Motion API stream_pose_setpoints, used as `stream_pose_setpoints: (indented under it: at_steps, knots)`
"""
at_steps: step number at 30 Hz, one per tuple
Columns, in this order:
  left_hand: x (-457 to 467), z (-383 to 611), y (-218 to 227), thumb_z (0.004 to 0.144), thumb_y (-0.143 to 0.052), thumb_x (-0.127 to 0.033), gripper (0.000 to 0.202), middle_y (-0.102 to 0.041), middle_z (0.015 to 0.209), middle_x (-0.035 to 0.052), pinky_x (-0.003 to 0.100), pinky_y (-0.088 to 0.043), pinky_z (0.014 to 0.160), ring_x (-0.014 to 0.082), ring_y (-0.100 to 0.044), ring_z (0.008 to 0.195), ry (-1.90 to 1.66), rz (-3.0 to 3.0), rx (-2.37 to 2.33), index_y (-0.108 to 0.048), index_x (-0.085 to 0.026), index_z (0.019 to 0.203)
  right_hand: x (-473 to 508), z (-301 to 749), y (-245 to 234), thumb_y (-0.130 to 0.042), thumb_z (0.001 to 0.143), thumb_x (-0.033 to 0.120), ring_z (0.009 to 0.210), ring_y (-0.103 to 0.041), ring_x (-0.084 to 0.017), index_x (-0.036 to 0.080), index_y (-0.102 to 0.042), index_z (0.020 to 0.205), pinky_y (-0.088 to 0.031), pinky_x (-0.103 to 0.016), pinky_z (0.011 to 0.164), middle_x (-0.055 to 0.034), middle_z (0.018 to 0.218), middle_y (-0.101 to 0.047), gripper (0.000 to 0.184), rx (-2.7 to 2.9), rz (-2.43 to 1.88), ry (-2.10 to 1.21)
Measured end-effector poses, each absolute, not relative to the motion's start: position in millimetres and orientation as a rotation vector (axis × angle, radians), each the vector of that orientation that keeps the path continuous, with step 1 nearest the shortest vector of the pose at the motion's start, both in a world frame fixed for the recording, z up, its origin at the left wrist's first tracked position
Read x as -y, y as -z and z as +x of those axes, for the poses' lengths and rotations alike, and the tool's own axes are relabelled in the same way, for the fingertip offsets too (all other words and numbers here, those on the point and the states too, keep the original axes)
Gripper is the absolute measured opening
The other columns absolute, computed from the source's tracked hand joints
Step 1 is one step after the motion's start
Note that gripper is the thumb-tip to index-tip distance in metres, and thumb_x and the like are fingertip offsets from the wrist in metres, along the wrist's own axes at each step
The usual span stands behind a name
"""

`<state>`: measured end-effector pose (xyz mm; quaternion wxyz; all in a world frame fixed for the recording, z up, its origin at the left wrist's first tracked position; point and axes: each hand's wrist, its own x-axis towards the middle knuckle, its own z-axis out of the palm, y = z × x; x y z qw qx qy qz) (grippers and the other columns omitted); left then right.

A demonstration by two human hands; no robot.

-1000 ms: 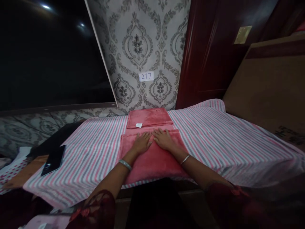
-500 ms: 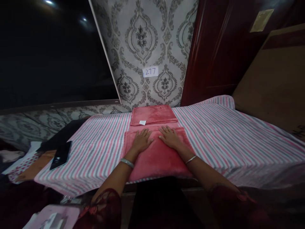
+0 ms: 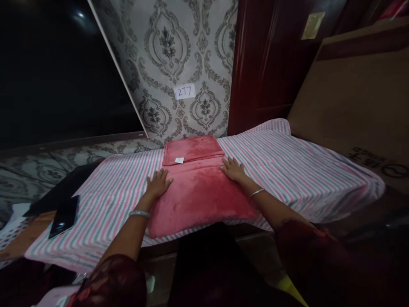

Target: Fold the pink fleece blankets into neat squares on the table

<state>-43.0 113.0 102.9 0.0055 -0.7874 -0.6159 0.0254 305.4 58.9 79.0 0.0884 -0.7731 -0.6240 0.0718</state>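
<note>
A plush pink blanket (image 3: pixel 198 194) lies folded on a striped cloth, with a far folded panel and a near one and a shallow groove between them. On the far panel's front edge shows a small white tag (image 3: pixel 179 160). My left hand (image 3: pixel 158 183) rests palm down on the near panel's left edge, fingers spread. At the right far corner of that panel lies my right hand (image 3: pixel 233 169), also flat with its fingers apart. Neither hand grasps the fabric.
The striped cloth (image 3: pixel 306 157) covers the table. A dark phone (image 3: pixel 64 215) lies on its left end. Behind stand a large black screen (image 3: pixel 64 72) and a wall with a paper marked 277 (image 3: pixel 184 91). A cardboard box (image 3: pixel 351 94) is at the right.
My hands have moved apart, from the middle of the near panel out to its left and right sides. The camera view has turned a little to the right.
</note>
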Motion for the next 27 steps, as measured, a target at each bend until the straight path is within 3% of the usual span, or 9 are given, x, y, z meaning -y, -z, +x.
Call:
stream_pose_setpoints:
  at_steps: [3,8,14,19,24,27]
  knots:
    - [-88,-22,-109,0.097,-0.029,-0.053,0.068,-0.018,0.162,0.0173,0.066,-0.018,0.114,0.0368,-0.012,0.15,-0.044,-2.484,1.815,-0.029,-0.015,0.154,-37,290,-88,-0.027,0.1,0.051,0.15,-0.011,-0.034,0.025,-0.025,0.157,-0.019,-0.063,0.114,-0.0112,0.164,-0.015,0.062,1.899,-2.22,-0.117]
    - [-34,16,-85,0.096,-0.035,-0.056,0.064,-0.022,0.163,0.0108,0.065,-0.016,0.115,0.0347,-0.015,0.15,-0.005,-2.87,1.304,-0.03,-0.029,0.154,7,245,-81,-0.032,0.099,0.056,0.15,-0.011,-0.033,0.032,-0.027,0.156,-0.014,-0.061,0.116,-0.0067,0.164,-0.017,0.061,2.239,-1.84,-0.14]
    - [-15,26,-67,0.097,-0.032,-0.058,0.063,-0.018,0.164,0.0085,0.065,-0.016,0.115,0.0327,-0.015,0.151,0.037,-2.899,1.32,-0.03,-0.031,0.154,20,230,-64,-0.035,0.098,0.059,0.15,-0.012,-0.033,0.033,-0.03,0.154,-0.012,-0.063,0.116,-0.0056,0.164,-0.018,0.062,2.276,-1.834,-0.176]
    - [-18,16,-77,0.097,-0.033,-0.057,0.064,-0.02,0.163,0.009,0.064,-0.016,0.116,0.0312,-0.016,0.151,-0.032,-2.845,1.376,-0.03,-0.029,0.154,20,249,-64,-0.031,0.1,0.055,0.15,-0.017,-0.03,0.03,-0.033,0.154,-0.016,-0.055,0.118,-0.0047,0.162,-0.024,0.06,2.294,-1.845,-0.121]
    - [-15,-33,-81,0.097,-0.034,-0.051,0.06,-0.028,0.16,0.012,0.064,-0.021,0.115,0.031,-0.023,0.149,0.003,-2.622,1.593,-0.037,-0.024,0.151,30,298,-54,-0.03,0.101,0.052,0.149,-0.019,-0.032,0.031,-0.033,0.154,-0.026,-0.059,0.114,-0.003,0.163,-0.022,0.057,2.126,-2.061,-0.132]
    - [2,-72,-77,0.097,-0.034,-0.046,0.056,-0.038,0.156,0.0121,0.06,-0.024,0.116,0.0289,-0.03,0.147,0.155,-2.622,1.491,-0.043,-0.023,0.148,50,329,-44,-0.03,0.1,0.05,0.147,-0.026,-0.033,0.029,-0.034,0.153,-0.03,-0.058,0.112,-0.0057,0.16,-0.03,0.057,1.998,-2.095,-0.166]
